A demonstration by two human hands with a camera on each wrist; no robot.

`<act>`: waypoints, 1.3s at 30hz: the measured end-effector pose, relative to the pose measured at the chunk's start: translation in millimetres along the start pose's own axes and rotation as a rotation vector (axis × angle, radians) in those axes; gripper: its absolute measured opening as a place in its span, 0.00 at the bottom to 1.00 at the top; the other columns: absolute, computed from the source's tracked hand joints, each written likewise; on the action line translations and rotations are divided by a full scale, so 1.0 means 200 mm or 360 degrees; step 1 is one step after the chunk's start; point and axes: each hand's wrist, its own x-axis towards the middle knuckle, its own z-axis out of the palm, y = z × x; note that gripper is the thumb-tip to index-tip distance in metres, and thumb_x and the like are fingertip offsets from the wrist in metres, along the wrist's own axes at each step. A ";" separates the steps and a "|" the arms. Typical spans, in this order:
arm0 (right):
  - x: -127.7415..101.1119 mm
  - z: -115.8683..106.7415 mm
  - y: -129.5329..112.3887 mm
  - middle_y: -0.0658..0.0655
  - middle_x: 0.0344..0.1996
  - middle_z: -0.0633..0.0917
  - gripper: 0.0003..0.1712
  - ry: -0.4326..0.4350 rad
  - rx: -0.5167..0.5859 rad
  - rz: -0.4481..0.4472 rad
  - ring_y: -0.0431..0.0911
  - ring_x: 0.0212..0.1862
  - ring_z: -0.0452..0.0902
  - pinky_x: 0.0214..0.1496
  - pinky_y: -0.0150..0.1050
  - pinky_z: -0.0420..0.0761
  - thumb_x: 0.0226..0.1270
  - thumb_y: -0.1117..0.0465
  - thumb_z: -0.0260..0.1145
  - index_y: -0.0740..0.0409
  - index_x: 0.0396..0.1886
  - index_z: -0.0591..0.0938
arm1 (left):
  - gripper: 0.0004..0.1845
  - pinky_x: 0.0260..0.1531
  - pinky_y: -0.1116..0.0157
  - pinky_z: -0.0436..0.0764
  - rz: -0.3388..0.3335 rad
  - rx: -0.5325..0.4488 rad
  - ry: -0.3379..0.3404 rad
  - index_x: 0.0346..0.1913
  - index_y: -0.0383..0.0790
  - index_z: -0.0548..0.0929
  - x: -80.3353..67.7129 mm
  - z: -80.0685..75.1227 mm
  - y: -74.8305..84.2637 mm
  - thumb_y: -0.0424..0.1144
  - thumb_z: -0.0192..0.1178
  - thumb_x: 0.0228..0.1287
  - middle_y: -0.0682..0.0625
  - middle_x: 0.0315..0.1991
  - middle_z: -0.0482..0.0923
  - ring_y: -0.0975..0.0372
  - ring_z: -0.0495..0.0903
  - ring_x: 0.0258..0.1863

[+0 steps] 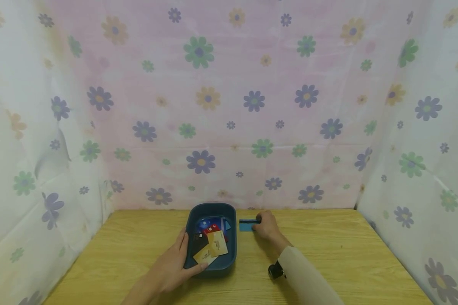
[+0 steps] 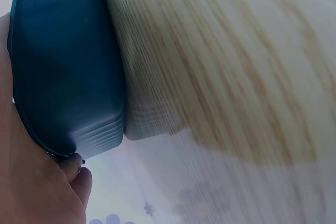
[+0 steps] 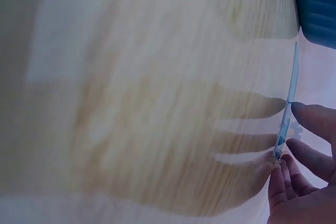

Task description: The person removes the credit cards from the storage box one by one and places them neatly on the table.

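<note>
The left hand [image 1: 171, 262] grips the bin [image 1: 232, 252]; right of it, the right hand [image 1: 268, 226] pinches a blue card [image 1: 246, 227], end toward the bin.

Dark teal bin [image 1: 233, 250], upright on table [image 1: 328, 241] — overlapping bank cards [image 1: 218, 244] inside: blue, red, black, two pale gold. Light-blue card [image 1: 246, 227], dark stripe — just right of bin, outside it.

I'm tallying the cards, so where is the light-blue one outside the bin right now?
In the head view, the light-blue card is just right of the dark-blue bin, its right end pinched by the right hand.
</note>
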 end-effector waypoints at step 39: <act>-0.17 -0.21 0.00 0.70 0.58 0.75 0.28 -0.0151 0.0131 -0.0180 0.67 0.59 0.73 0.57 0.61 0.78 0.65 0.66 0.72 0.74 0.62 0.77 | 0.65 0.68 0.39 0.67 0.0026 0.0006 0.0009 0.81 0.27 0.47 -0.01 -0.02 0.01 0.79 0.53 0.61 0.33 0.82 0.41 0.35 0.60 0.74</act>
